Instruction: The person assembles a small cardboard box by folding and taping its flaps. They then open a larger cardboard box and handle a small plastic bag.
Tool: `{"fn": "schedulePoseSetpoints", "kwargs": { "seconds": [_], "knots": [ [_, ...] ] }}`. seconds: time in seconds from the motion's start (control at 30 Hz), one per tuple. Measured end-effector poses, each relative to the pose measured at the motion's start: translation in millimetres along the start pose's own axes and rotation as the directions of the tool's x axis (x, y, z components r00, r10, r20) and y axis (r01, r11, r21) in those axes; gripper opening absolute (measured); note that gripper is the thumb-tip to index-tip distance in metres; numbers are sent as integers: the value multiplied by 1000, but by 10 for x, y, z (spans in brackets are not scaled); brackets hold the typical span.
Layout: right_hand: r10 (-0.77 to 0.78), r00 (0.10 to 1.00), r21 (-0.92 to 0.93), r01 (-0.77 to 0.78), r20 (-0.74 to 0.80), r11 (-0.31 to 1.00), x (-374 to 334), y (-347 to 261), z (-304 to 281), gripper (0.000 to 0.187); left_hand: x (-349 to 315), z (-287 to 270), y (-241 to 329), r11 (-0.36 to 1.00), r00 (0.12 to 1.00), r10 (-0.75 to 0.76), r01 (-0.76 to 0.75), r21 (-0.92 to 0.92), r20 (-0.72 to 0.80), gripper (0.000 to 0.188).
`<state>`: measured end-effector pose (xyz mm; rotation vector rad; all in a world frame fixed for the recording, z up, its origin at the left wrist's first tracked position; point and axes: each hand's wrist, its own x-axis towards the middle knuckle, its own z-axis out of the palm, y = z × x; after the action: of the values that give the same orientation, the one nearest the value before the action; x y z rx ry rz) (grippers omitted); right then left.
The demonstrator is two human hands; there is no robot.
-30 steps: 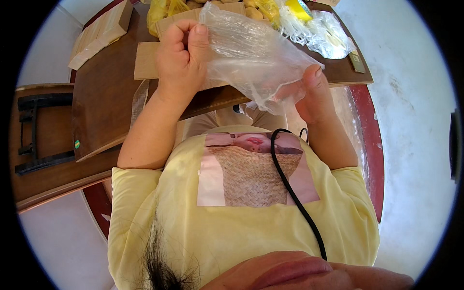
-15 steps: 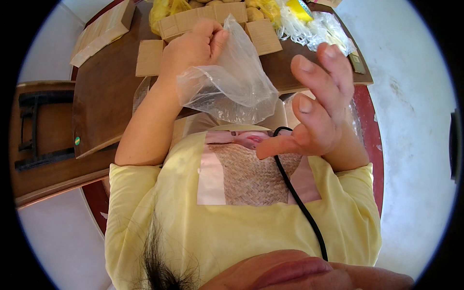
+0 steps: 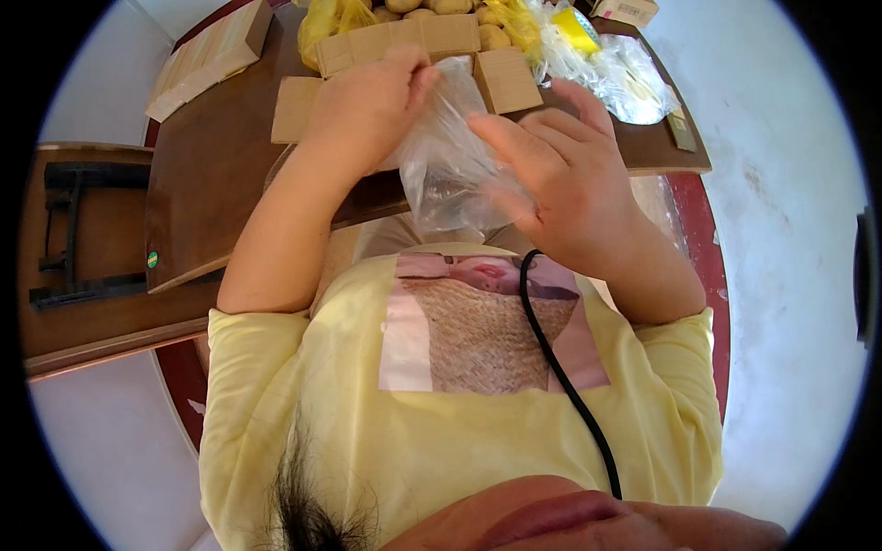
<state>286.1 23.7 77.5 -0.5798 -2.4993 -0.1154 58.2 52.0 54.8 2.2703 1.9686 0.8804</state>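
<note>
Between my hands hangs a clear plastic bag (image 3: 446,170), crumpled and thin, over the front edge of the table. My left hand (image 3: 381,101) is closed on its upper end, fingers pinched together. At the bag's right side my right hand (image 3: 570,179) has its fingers apart, the thumb and forefinger against or close to the plastic. Whether they press on it I cannot tell. Behind my left hand stands an open cardboard box (image 3: 510,81) with its flaps folded out; its inside is mostly hidden.
Potatoes (image 3: 450,7) lie beyond the box, among yellow plastic bags (image 3: 322,32). More clear bags (image 3: 629,78) and a yellow tape roll (image 3: 576,30) are at the back right. A long pale carton (image 3: 207,60) sits back left on the brown table (image 3: 211,184). A black cord (image 3: 560,358) hangs down my front.
My right hand has turned and swung in leftward, from raised and apart to beside the bag. The bag now hangs narrower below my left hand, which keeps its pinch.
</note>
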Motion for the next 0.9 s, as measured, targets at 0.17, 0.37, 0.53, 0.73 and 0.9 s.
{"fn": "schedulePoseSetpoints", "kwargs": {
  "seconds": [0.17,0.37,0.53,0.73,0.9],
  "knots": [
    [-42,997,-63,38,-65,997,4,-52,-90,79,-50,-65,3,995,999,25,-21,96,-35,24],
    [20,995,38,-16,-96,999,59,-270,-21,72,-36,9,48,981,998,64,-57,183,-30,24],
    [116,992,-13,-116,49,993,88,-150,116,50,-40,40,61,975,996,79,-68,209,-40,23],
    [-309,934,61,325,-180,944,140,-4,196,22,1,-38,-52,1000,1000,12,-12,-11,16,16],
    [-400,869,30,426,-291,904,90,94,239,16,23,-69,-252,822,975,-57,169,-543,217,18]
  ]
}}
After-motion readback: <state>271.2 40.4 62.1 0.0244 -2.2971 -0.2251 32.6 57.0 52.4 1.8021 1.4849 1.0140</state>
